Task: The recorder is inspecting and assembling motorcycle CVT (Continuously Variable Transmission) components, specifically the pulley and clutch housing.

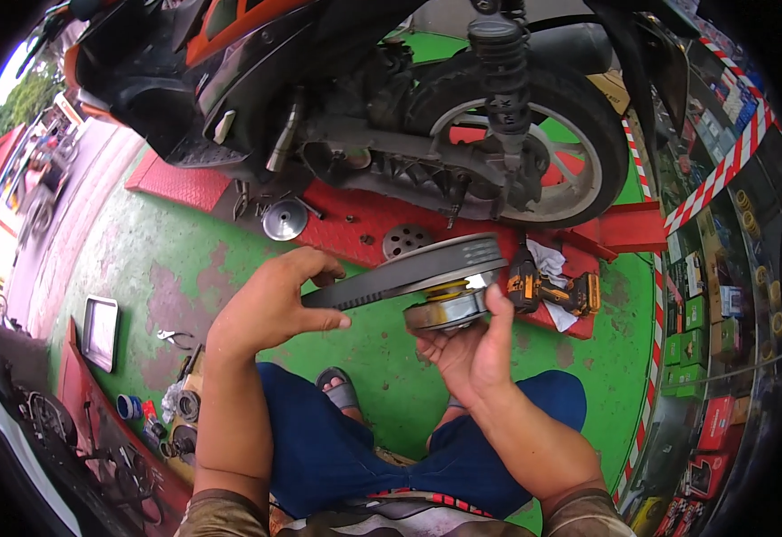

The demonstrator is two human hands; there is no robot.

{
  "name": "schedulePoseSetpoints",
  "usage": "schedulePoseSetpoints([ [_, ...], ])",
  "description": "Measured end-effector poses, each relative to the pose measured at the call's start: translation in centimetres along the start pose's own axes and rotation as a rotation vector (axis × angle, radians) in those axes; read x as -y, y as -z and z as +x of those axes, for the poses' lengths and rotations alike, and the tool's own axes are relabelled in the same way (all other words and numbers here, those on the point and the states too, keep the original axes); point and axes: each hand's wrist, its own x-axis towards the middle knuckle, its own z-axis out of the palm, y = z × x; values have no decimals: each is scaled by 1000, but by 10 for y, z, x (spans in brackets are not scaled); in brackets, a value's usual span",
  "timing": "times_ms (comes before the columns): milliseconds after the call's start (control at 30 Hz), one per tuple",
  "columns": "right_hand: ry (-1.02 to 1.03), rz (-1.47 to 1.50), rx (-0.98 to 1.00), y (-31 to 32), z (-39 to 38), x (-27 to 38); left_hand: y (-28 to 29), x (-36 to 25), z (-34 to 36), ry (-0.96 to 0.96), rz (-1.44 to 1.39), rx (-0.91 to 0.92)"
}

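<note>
Patterned shirt [373,524] and blue trousers [319,438] filled the foreground as two bare hands held up a metal pulley [449,313] and its black belt [364,285] in midair, before the near edge of a red platform [176,183]. Thumb and fingers of the right hand [480,367] clasped the pulley from beneath and the side; the left hand [270,300] curved about the belt's free end, though whether it gripped could not be told. The belt appeared looped around the pulley's upper part. With the right hand seemingly bearing most of the weight, a slackened hold could have sent the pulley down toward a sandalled foot [341,394], while a sideways pull from the left risked slipping the belt off. Toward the platform's near edge lay a metal disc [285,219] and a drilled plate [406,240]; near its right-hand near corner, a drill [523,285] rested against a white rag [547,259], below a scooter's rear wheel [613,152].
</note>
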Motion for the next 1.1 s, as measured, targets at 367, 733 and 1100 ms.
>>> schedulePoseSetpoints([
  [367, 198, -69, -41, -2, 1, 7, -7, -29, -1, -239, -104, -343],
  [733, 383, -140, 14, 8, 6, -7, -10, -53, -12, -532, -58, -614],
  [1100, 498, -350, 106, 8, 9, -16, -21, -61, -9, -478, -74, -611],
])
